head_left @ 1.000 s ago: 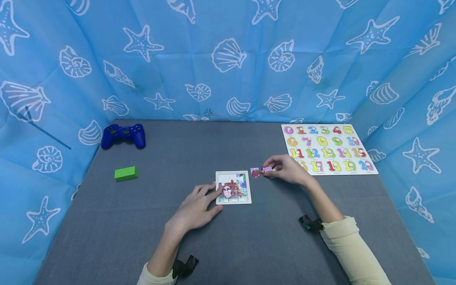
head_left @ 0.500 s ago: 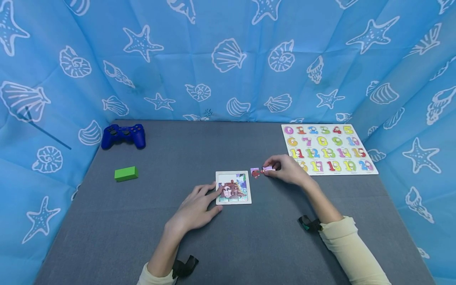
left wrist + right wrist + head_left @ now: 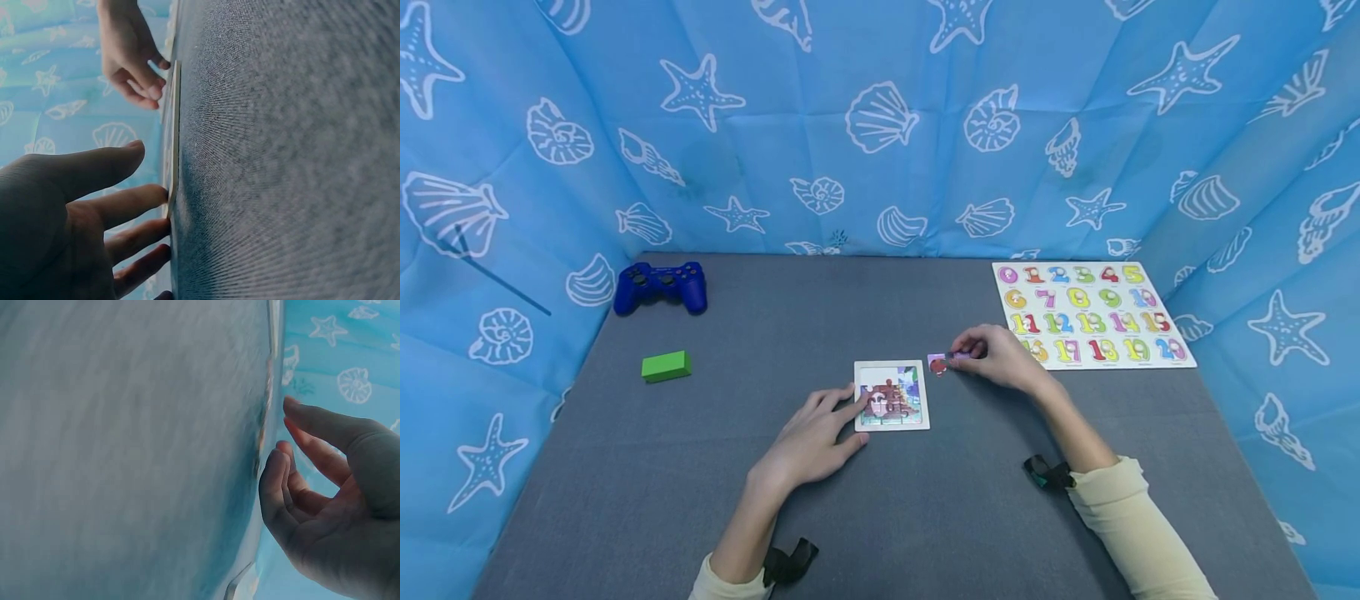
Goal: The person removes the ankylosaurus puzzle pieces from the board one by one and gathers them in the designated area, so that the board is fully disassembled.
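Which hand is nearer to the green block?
Left. The left hand is right of the green block, at the puzzle tray; the right hand is farther right, beyond that tray.

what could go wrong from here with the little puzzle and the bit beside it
The right hand, close beside the loose red-and-purple piece, might knock it away. The left hand, touching the puzzle tray at its left side, could shift the tray or jog its fitted pieces.

At least two pieces (image 3: 937, 364), one jigsaw (image 3: 892, 402), one board (image 3: 1093, 312), one controller (image 3: 661, 285), one block (image 3: 666, 367) show.
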Demonstrator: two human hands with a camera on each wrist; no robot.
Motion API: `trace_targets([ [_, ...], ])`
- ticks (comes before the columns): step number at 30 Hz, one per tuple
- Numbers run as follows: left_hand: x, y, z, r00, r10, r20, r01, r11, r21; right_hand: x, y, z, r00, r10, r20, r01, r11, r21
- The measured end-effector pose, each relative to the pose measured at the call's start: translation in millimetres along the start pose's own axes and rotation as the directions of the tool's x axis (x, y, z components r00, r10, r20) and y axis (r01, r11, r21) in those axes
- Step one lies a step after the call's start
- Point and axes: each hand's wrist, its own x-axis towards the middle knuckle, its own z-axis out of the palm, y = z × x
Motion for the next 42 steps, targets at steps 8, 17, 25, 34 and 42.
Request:
trace_targets([
  [8, -0.1, -0.6, 0.4, 1.000, -0.007, -0.004, 0.007, 1.000, -0.003, 4, -20, 14, 0.997, -0.061, 0.047, 0.057, 0.995, 0.080],
  [17, 0.5, -0.4, -0.4, 1.000, -0.003, 0.005, 0.003, 1.000, -0.010, 12, -37, 32, 0.984, -0.099, 0.148, 0.077, 0.986, 0.150],
  [25, 0.5, -0.7, -0.3, 1.000, -0.003, 0.005, 0.003, 1.000, -0.007, 20, -45, 43, 0.974, -0.102, 0.204, 0.077, 0.989, 0.123],
  [34, 0.4, -0.8, 0.3, 1.000, -0.002, 0.005, 0.002, 1.000, -0.003, 24, -48, 46, 0.970, -0.098, 0.223, 0.081, 0.993, 0.085],
  [42, -0.2, -1.3, 0.0, 1.000, 0.009, 0.014, -0.009, 1.000, -0.008, 23, -53, 49, 0.974, -0.085, 0.210, 0.079, 0.996, 0.041],
])
